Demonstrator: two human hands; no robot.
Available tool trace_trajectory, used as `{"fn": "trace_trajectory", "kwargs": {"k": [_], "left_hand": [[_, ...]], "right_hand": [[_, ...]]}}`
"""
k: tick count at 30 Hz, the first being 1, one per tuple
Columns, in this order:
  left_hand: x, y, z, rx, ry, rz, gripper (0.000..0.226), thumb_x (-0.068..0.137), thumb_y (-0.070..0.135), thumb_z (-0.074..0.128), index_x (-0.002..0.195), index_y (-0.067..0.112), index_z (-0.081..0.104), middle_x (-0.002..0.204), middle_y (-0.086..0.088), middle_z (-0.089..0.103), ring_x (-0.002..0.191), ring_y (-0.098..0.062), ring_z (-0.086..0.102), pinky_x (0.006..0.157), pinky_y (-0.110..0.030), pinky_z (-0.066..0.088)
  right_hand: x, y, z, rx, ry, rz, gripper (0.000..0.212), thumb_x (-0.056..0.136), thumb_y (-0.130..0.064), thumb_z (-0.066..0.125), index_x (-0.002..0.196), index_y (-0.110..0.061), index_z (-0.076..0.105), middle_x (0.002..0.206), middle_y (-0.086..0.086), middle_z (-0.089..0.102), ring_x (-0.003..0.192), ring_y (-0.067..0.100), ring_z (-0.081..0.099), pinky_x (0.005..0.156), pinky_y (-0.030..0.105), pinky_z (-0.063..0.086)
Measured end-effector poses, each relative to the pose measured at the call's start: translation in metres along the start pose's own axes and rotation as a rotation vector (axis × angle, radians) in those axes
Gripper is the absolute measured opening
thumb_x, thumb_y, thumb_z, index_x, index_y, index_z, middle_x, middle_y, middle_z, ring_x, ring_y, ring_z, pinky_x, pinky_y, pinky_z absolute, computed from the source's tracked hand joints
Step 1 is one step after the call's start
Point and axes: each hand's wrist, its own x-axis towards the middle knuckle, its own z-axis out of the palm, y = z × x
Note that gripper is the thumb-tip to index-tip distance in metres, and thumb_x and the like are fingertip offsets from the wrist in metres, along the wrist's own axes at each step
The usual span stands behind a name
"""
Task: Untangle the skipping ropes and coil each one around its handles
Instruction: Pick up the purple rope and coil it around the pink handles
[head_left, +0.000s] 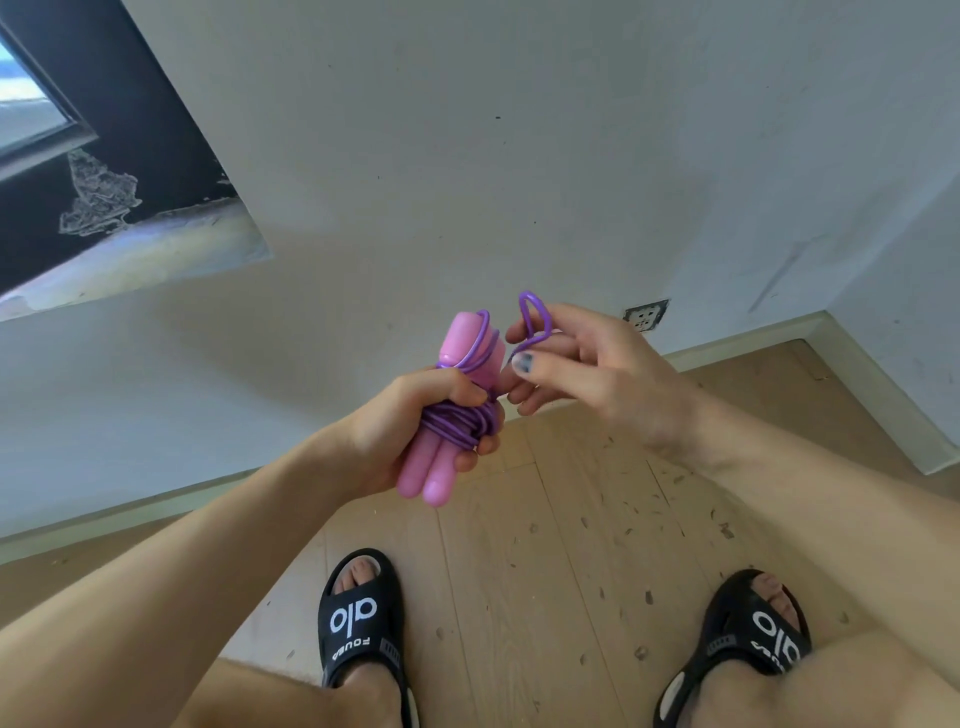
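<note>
Head view: the left hand (410, 426) grips the two pink handles (441, 467) side by side, purple rope (457, 421) coiled around them. At its two o'clock, the right hand (587, 364) pinches a small rope loop (535, 317). Below, wooden floor (545, 545), black sandals (358, 618); white wall (467, 156) beyond.

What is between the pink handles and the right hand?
Head view: only a short purple rope loop, running from the pink handles to the right hand.
</note>
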Motion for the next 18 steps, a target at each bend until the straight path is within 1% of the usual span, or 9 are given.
{"fn": "trace_trajectory", "kwargs": {"k": [3,5,7,9,11,12,14,16,18], "left_hand": [[-0.0004,0.0018,0.001,0.029,-0.008,0.011,0.024,0.076,0.019,0.049,0.092,0.001,0.053,0.074,-0.017,0.054,0.054,-0.023,0.047,0.049,-0.025,0.044],[0.0,0.0021,0.0008,0.046,-0.012,0.02,0.022,0.077,0.019,0.049,0.091,0.002,0.053,0.072,-0.016,0.055,0.052,-0.021,0.048,0.049,-0.024,0.044],[0.0003,0.0019,-0.001,0.038,-0.012,0.033,0.023,0.077,0.018,0.049,0.093,0.002,0.053,0.077,-0.017,0.054,0.056,-0.023,0.047,0.05,-0.025,0.044],[0.0005,0.0023,-0.0049,0.013,-0.012,0.032,0.026,0.076,0.018,0.05,0.096,0.002,0.053,0.08,-0.018,0.052,0.059,-0.025,0.044,0.05,-0.025,0.044],[0.001,0.0034,-0.0076,-0.029,-0.025,0.029,0.03,0.074,0.018,0.053,0.099,0.001,0.053,0.083,-0.018,0.053,0.061,-0.026,0.043,0.05,-0.025,0.045],[0.0014,0.0037,-0.0084,-0.05,-0.039,0.03,0.033,0.073,0.019,0.055,0.1,0.001,0.053,0.085,-0.018,0.053,0.063,-0.026,0.042,0.05,-0.025,0.046],[0.0025,0.004,-0.0081,-0.084,-0.065,0.025,0.035,0.072,0.02,0.057,0.101,0.002,0.054,0.088,-0.018,0.052,0.068,-0.027,0.041,0.05,-0.025,0.046],[0.0041,0.0028,-0.0061,-0.102,-0.086,0.013,0.036,0.073,0.02,0.055,0.104,0.003,0.053,0.091,-0.019,0.05,0.07,-0.026,0.039,0.05,-0.025,0.046],[0.0063,0.0019,-0.0034,-0.103,-0.106,0.006,0.036,0.074,0.02,0.055,0.106,0.004,0.052,0.093,-0.02,0.047,0.072,-0.026,0.038,0.049,-0.025,0.046]], "right_hand": [[0.0027,-0.0045,0.0026,0.276,-0.064,0.065,0.032,0.094,-0.031,0.063,0.115,-0.007,0.064,0.098,0.022,0.072,0.086,0.028,0.069,0.076,0.035,0.056],[0.0039,-0.0029,0.0048,0.275,-0.028,0.074,0.032,0.087,-0.033,0.064,0.107,-0.008,0.066,0.091,0.021,0.073,0.079,0.026,0.068,0.071,0.032,0.057],[0.004,-0.0004,0.0055,0.252,0.002,0.068,0.031,0.084,-0.032,0.067,0.103,-0.007,0.067,0.086,0.019,0.073,0.074,0.024,0.068,0.069,0.031,0.057],[0.0039,-0.0005,0.004,0.354,-0.004,0.082,0.029,0.09,-0.032,0.067,0.103,-0.006,0.068,0.091,0.021,0.073,0.08,0.025,0.069,0.074,0.031,0.058],[0.003,-0.0036,0.0016,0.497,-0.027,0.098,0.035,0.091,-0.031,0.063,0.11,-0.001,0.065,0.101,0.023,0.072,0.09,0.028,0.07,0.084,0.034,0.059],[0.0029,-0.0047,0.0008,0.507,-0.034,0.09,0.038,0.09,-0.03,0.064,0.114,0.0,0.063,0.103,0.023,0.072,0.092,0.028,0.069,0.087,0.034,0.058],[0.0037,-0.0059,0.003,0.366,0.013,0.05,0.036,0.087,-0.027,0.07,0.113,-0.003,0.064,0.097,0.02,0.074,0.088,0.028,0.07,0.083,0.033,0.059],[0.0043,-0.0054,0.0073,0.199,0.126,0.005,0.029,0.082,-0.028,0.071,0.101,-0.007,0.069,0.082,0.017,0.074,0.072,0.026,0.07,0.068,0.031,0.059],[0.0049,-0.0044,0.0084,0.152,0.181,-0.016,0.023,0.083,-0.029,0.07,0.092,-0.008,0.07,0.073,0.017,0.073,0.062,0.025,0.067,0.057,0.03,0.057]]}}
